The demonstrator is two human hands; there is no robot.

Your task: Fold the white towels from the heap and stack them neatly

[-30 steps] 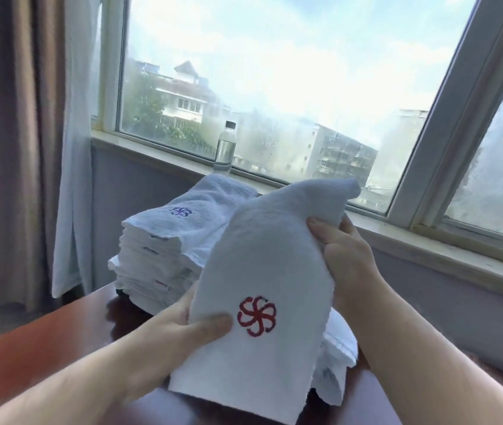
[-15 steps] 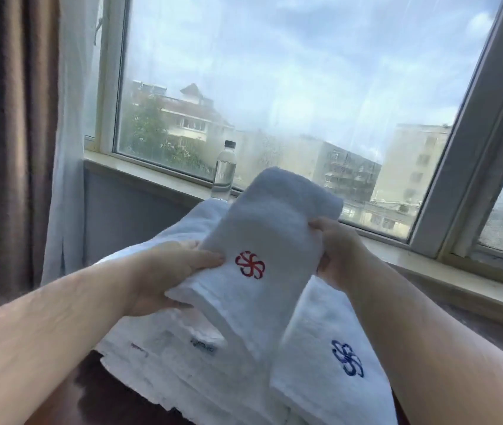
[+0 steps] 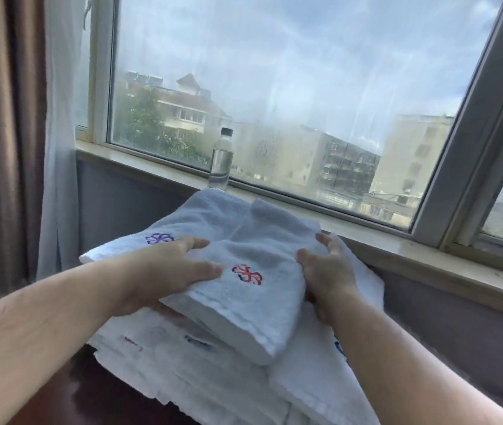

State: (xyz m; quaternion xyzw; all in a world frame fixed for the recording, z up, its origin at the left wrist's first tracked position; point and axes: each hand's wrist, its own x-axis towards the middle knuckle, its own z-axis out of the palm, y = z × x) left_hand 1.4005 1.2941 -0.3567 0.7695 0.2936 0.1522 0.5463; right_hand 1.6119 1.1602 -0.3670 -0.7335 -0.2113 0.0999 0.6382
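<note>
A folded white towel with a red emblem (image 3: pixel 245 297) lies on top of the stack of folded white towels (image 3: pixel 167 360). My left hand (image 3: pixel 164 271) rests on its left side, fingers and thumb stretched out over the cloth. Against its right edge sits my right hand (image 3: pixel 325 271), fingers spread and straight, touching the fold. Just beneath is a folded towel with a blue emblem (image 3: pixel 201 219). Another white towel (image 3: pixel 314 381) lies at the right, under my right forearm, with part of a blue emblem showing.
A dark wooden table (image 3: pixel 69 397) carries the stack. Behind it runs a window sill (image 3: pixel 428 256) with a clear water bottle (image 3: pixel 221 161) standing on it. A brown curtain (image 3: pixel 2 148) and a sheer white one (image 3: pixel 60 148) hang at the left.
The red-emblem towel went from being held up in both hands to lying flat on the stack. Both hands have loosened their grip and now lie at its sides.
</note>
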